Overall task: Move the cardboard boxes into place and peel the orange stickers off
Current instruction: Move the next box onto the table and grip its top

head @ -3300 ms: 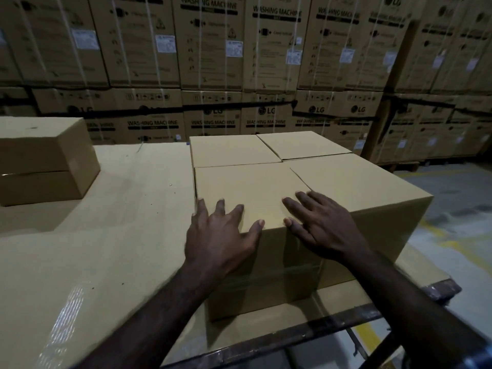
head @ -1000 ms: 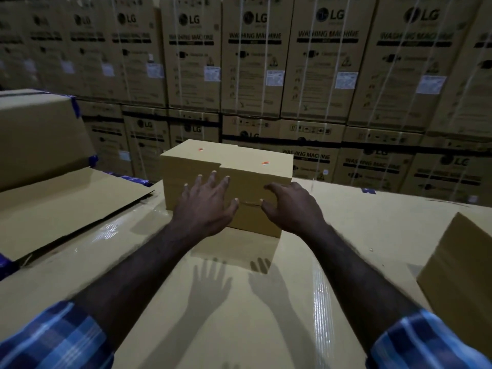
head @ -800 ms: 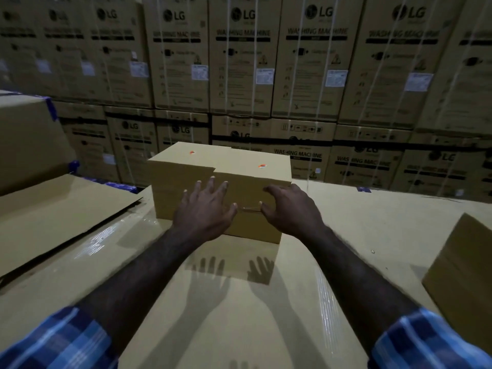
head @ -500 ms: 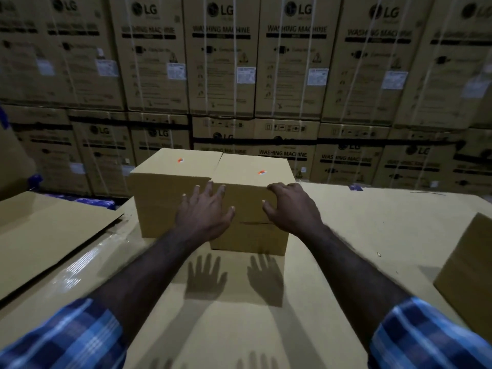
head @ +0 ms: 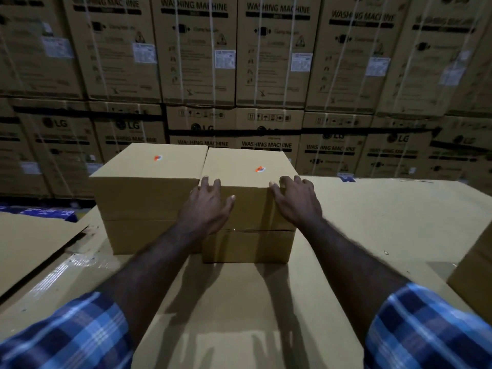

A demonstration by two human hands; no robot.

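Two plain cardboard boxes stand side by side on a cardboard-covered surface (head: 372,222). The left box (head: 149,193) carries a small orange sticker (head: 157,157) on its top. The right box (head: 247,209) has an orange sticker (head: 260,169) on top too. My left hand (head: 206,206) lies flat against the right box's near face, fingertips over its top left edge. My right hand (head: 295,201) presses on the same box's top right corner, fingers spread. Neither hand touches a sticker.
A wall of stacked washing machine cartons (head: 266,62) rises behind the surface. A loose cardboard sheet (head: 32,241) lies at the left. Another brown box's corner (head: 476,265) shows at the right edge. Blue packaging (head: 40,211) sits at far left.
The view turned from another box to these two. Over the last second both hands slid up the right box's near face to its top edge, and the boxes drew closer in view.
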